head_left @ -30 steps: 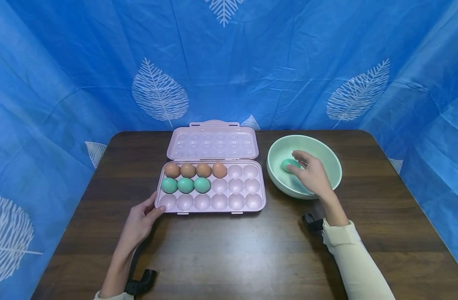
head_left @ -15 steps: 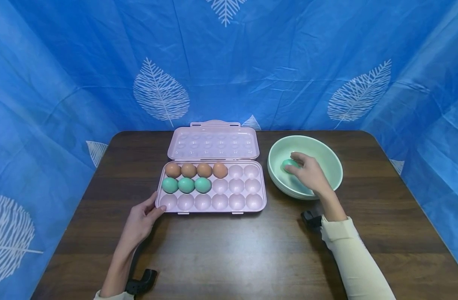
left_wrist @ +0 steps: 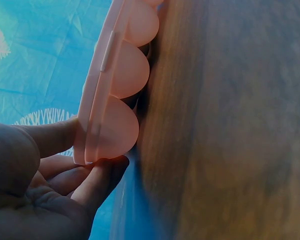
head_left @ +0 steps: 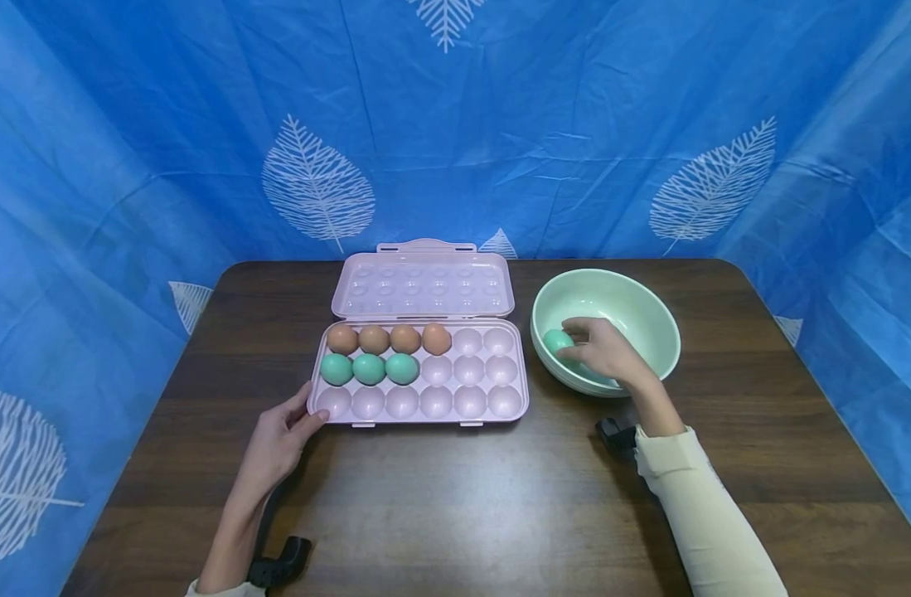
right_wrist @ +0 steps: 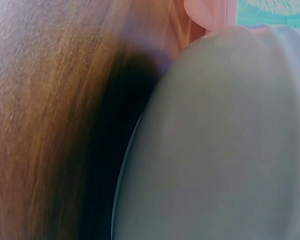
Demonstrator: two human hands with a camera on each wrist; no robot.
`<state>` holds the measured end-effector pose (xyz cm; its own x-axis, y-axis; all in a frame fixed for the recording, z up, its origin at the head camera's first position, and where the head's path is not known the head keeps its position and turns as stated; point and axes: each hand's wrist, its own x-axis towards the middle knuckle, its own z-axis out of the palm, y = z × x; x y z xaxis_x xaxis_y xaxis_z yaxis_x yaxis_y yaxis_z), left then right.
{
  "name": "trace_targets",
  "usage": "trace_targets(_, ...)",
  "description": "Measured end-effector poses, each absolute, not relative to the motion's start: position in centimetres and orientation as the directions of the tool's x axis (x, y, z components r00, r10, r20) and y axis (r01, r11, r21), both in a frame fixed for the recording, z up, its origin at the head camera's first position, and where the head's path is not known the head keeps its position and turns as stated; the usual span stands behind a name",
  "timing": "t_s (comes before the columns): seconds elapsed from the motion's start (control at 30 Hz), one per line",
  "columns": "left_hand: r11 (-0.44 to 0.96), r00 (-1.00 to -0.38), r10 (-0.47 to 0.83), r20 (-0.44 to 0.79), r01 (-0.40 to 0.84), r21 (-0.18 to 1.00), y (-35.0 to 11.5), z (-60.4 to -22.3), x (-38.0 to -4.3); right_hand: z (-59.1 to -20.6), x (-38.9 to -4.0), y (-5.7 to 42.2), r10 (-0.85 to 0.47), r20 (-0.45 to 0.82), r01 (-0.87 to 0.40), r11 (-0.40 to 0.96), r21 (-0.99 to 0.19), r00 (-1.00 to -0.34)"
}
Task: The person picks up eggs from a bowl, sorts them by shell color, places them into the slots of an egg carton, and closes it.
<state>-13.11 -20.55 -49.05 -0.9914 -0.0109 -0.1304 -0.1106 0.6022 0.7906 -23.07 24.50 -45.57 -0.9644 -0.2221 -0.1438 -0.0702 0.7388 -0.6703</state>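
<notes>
A pale pink egg tray (head_left: 452,413) lies with its lid (head_left: 425,286) folded back behind it. Several brown eggs (head_left: 405,339) fill part of its back row, and three green eggs (head_left: 369,370) stand in the middle row. My left hand (head_left: 279,439) pinches the tray's near left corner, thumb on the rim and fingers beneath, as the left wrist view shows. Inside the mint-green bowl (head_left: 652,319), my right hand (head_left: 612,352) holds another green egg (head_left: 556,341) between thumb and fingers, near the left wall. The right wrist view shows only the bowl's outside (right_wrist: 215,140), hiding that hand.
The bowl stands just right of the tray, on a dark wooden table (head_left: 455,506). A blue cloth (head_left: 500,124) with white leaf prints hangs behind and at both sides. Each wrist wears a black camera mount (head_left: 279,564).
My right hand has shifted left and slightly down inside the bowl, bringing the green egg closer to the left wall. My left hand and the tray have stayed put.
</notes>
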Motion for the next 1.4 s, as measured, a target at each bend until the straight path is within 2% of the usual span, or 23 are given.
trace_targets(0.37,0.6,-0.993,-0.018,-0.117,-0.104,0.793,-20.58,-48.96,-13.13,-45.75,-23.19,24.39,-0.252,-0.158,-0.081,0.732,-0.676,-0.955)
trace_targets(0.7,0.581,-0.994,-0.007,-0.108,-0.092,0.808,-20.54,-48.92,-13.01,-45.99,-23.44,24.55,-0.321,-0.116,-0.173,0.741,-0.649,-0.94)
trace_targets(0.93,0.574,-0.991,-0.013,-0.132,-0.115,0.811,-20.45,-48.89,-13.01,-46.01,-23.51,24.47,-0.252,-0.158,-0.081,0.731,-0.677,-0.955)
trace_targets(1.4,0.578,-0.986,-0.026,-0.163,-0.147,0.803,-20.48,-48.97,-13.12,-45.76,-23.31,24.59,-0.145,-0.084,-0.03,0.645,-0.764,-0.986)
